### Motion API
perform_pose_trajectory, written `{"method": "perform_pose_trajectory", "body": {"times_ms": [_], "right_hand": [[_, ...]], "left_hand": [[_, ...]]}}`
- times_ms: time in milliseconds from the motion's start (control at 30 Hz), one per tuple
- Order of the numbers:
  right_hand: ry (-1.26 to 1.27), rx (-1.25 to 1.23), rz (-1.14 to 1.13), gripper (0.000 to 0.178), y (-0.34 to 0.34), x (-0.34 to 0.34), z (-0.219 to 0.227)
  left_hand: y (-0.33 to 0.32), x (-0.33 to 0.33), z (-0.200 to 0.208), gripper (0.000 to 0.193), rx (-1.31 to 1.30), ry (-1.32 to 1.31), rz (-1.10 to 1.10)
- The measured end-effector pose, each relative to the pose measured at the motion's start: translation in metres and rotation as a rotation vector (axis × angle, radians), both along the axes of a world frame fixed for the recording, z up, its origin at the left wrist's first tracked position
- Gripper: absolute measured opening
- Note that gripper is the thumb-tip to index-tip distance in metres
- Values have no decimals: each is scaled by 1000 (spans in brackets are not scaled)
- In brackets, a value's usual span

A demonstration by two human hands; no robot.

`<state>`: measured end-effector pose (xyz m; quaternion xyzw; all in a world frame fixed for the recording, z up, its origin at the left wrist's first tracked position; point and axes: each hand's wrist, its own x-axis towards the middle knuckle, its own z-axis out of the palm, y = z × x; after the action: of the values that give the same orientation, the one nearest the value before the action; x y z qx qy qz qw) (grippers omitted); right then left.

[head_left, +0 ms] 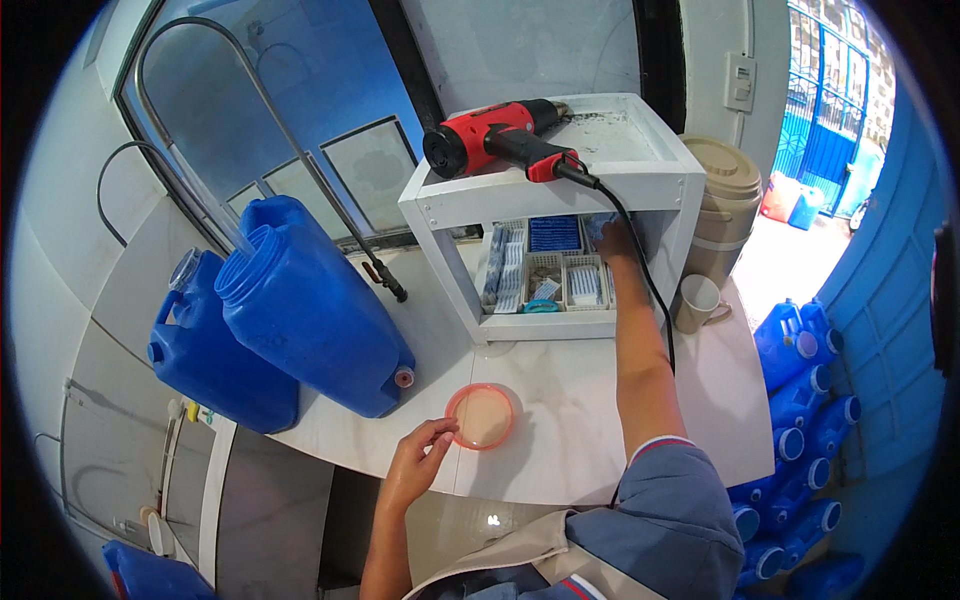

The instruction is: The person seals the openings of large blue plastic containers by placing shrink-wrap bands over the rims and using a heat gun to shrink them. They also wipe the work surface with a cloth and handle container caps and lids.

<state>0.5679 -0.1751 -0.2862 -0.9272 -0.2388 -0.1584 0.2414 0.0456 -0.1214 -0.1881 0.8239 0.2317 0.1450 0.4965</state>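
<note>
Surface [580,420] of pale stone, rounded at the near edge, carrying everything within reach. Two big blue jugs [300,320] lying tilted on the left part of it, mouths open toward the upper left, a curved metal tube [300,150] arching over them. White shelf unit [560,190] standing at the back middle, a red and black heat gun [500,140] lying on top with its black cord [640,260] trailing down the right side. Beige lidded container [725,200] and a small beige cup [697,303] just right of the shelf unit. More blue jugs [800,400] stacked on the floor at the far right.

Inside the open shelf, small trays [550,275] of white and blue packets set side by side. Right hand [612,240] stretched well forward into that shelf, at the upper right corner of the trays, fingers resting on or among the packets; cannot tell whether closed on anything, since the fingertips are hidden.

Round shallow lid [481,416], orange-rimmed and pale in the middle, lying flat on the surface near the front edge, just right of the left hand [418,455]. Left fingers narrowly pinched on the lid's left rim, thumb and fingertips touching it. Being round, no long axis to speak of. Lid far nearer the left hand than the right, the shelf trays well beyond it toward the back.
</note>
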Motion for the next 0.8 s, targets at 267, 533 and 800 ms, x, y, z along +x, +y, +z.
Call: {"method": "perform_pose_trajectory", "body": {"times_ms": [267, 533, 800], "right_hand": [[-40, -4, 50, 19, 16, 21, -27], [-67, 41, 210, 27, -6, 25, -13], [463, 1067, 430, 17, 7, -102, 47]], "left_hand": [[-2, -11, -11, 28, -78, 22, 56], [-2, -4, -16, 27, -118, -16, 40], [-6, 33, 17, 18, 244, -264, 102]]}}
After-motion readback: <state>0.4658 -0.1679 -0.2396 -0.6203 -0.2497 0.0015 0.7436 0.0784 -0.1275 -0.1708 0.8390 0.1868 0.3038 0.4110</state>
